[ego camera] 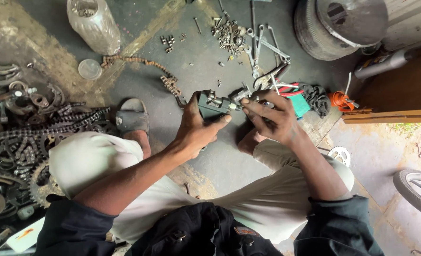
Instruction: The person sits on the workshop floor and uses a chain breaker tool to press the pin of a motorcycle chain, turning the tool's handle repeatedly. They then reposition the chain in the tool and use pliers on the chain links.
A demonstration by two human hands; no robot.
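Left hand: the left hand (196,125) is closed around a dark green block-shaped part (209,106), thumb stretched along its near edge, so the grip is wrapped tight with the part in the palm.
Right hand: the right hand (272,118) pinches a small metal piece (241,96) at the end of the part, fingers curled in close; the grip is nearly closed on it.
Part: held off the floor between the two grips, its silvery fittings pointing toward the right grip.
Beyond the grips: pliers with red handles (279,80) lie on the floor just past the right grip, and spanners (267,47) lie farther out; a heap of nuts and bolts (229,33) lies farther still.
Right of the right grip: a teal cloth (299,105) just beside it, then a dark rag (317,98) and an orange funnel-like thing (338,100).
Left of the left grip: a rusty chain (144,66) runs across the floor (205,156) toward the part; a sandalled foot (132,116) rests near it.
Far left: a pile of chains and sprockets (25,142), well apart from both grips.
Far side, left: a plastic bottle (94,23) and a round clear lid (90,69).
Far side, right: a tyre (314,28).
Below the right grip: a small sprocket (340,154) beside the knee, and a wheel (416,189) at the right edge.
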